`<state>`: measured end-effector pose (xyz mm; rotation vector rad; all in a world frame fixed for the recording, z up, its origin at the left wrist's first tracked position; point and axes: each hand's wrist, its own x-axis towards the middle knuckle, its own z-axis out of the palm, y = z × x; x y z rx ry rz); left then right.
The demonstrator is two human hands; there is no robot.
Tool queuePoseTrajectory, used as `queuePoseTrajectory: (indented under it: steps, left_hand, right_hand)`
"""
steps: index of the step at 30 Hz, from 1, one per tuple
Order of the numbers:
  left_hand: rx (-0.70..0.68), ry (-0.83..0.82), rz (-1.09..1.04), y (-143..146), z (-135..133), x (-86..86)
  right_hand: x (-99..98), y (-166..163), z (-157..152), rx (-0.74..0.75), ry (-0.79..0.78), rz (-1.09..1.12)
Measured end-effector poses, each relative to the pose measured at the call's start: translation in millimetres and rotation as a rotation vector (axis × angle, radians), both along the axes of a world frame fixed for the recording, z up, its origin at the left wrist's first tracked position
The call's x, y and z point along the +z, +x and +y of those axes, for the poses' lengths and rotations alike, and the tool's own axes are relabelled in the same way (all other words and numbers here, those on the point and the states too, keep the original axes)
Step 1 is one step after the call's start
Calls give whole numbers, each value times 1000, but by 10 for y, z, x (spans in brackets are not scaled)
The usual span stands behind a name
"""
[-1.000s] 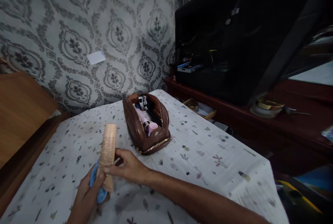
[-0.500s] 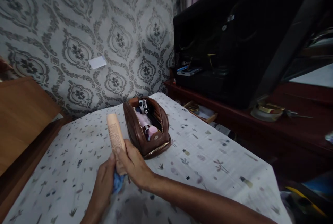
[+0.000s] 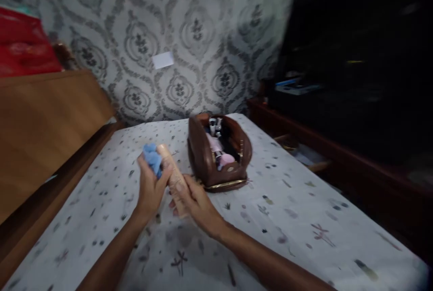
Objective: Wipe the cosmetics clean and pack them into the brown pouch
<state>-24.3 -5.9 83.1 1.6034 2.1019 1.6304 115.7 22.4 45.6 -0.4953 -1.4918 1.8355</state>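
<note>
Peach tube (image 3: 172, 170), slim, printed label.

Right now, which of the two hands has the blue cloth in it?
The left hand: it presses the blue cloth against the top of the peach tube. The right hand holds the tube's lower end.

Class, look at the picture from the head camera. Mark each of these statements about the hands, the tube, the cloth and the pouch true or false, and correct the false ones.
1. The left hand holds a blue cloth against the tube. True.
2. The right hand rests inside the pouch. False: it grips the tube's lower end, in front of the pouch.
3. The pouch is zipped shut. False: it lies open, with pink items showing inside.
4. The pouch sits on a patterned sheet. True.
5. The tube is red. False: it is pale peach.
</note>
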Motion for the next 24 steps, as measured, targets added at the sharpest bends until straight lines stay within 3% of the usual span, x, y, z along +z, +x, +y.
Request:
queuePoseTrajectory:
  steps: [3,5,7,12,18,24]
  left_hand:
    - [-186,37,-183,-159,142,25]
    - [-327,42,-445,-295,204,-17]
    - [-343,-7,-537,-427,235,-98]
    - [-510,-93,-671,-612,257,-323]
    - [-464,-44,-630,-676,267,-444]
    - [-318,-88,-651,-686,258,-569]
  right_hand:
    - [1,36,-27,93,-151,-25]
    - [6,68,-11,120,-288,-55]
    - [4,91,27,166,-386,-129]
    - [-109,79,115,198,-378,-297]
    - [-311,11,155,116,-349,-375]
    - [-556,47,308,35,-247,-458]
